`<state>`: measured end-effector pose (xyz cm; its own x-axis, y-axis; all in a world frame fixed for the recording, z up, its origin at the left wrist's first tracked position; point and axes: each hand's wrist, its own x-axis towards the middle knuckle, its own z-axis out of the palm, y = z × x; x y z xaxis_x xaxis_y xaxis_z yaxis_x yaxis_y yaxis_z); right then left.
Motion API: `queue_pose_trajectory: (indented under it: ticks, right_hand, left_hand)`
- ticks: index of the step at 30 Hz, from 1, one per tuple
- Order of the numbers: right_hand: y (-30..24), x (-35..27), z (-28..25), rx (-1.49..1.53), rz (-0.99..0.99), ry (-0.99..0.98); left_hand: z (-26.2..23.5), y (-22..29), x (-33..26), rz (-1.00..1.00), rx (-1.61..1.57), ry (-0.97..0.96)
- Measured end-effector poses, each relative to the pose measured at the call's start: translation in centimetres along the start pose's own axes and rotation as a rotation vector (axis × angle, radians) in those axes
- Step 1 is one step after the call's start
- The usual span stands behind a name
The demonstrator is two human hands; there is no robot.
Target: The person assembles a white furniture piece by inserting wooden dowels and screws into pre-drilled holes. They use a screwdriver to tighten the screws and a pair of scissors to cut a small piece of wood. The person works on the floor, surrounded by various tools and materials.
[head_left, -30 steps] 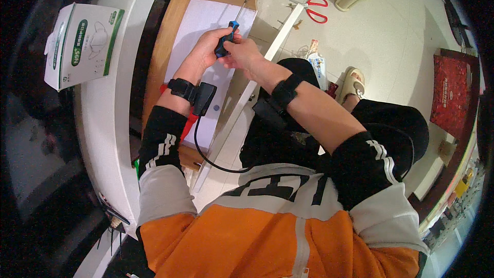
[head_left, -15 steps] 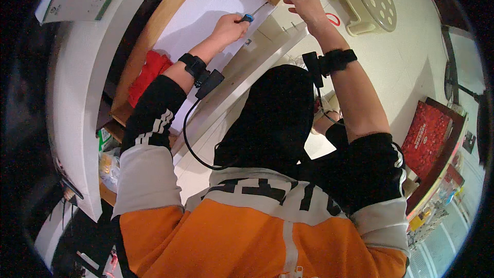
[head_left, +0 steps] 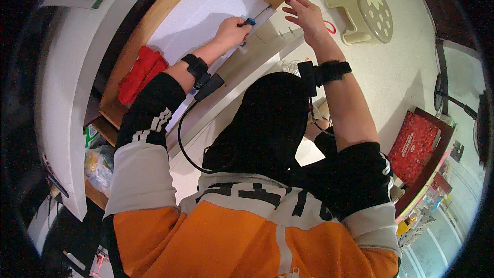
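A person in an orange, white and black top works over a shallow wooden-framed drawer (head_left: 154, 18) with a white bottom panel, seen from above the head.

The left hand (head_left: 231, 30) is clenched around a small blue-handled screwdriver (head_left: 249, 21), its tip pressed at the drawer's far right corner, where the wooden front rail meets a white side rail (head_left: 267, 33). A black wrist strap with a trailing cable sits on that forearm.

The right hand (head_left: 304, 14) is released, fingers spread and holding nothing, with its fingertips touching or just beside the end of the wooden front rail at that same corner. It wears a black strap too.

A second ago both hands were together on the screwdriver near the middle of the white panel. Since then the left hand has carried the tool along to the far right corner, and the right hand has let go and moved out to the rail's end. This suggests the work has shifted to a fastening at this corner, with the free hand steadying the frame.

A red cloth (head_left: 140, 72) lies in the drawer by its near left edge. On the pale floor beyond the corner stands a cream plastic stool (head_left: 368, 18).
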<state>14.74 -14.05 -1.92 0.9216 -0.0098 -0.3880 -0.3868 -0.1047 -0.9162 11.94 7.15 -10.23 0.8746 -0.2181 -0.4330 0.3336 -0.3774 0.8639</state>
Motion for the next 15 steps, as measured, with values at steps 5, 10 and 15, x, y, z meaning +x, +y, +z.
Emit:
queue_pose_trajectory:
  ticks: [5, 10, 15]
  right_hand:
    - [-0.51, -0.21, 0.03, -0.005, 0.041, 0.026]
    - [-0.54, -0.38, 0.03, -0.011, 0.044, 0.016]
    - [-0.16, -0.21, -0.01, -0.013, 0.033, 0.012]
  left_hand:
    - [-0.02, 0.25, 0.11, -0.012, 0.028, 0.029]
    - [-0.13, 0.1, 0.26, -0.013, 0.028, 0.03]
    - [-0.04, 0.06, 0.26, -0.002, 0.047, 0.0]
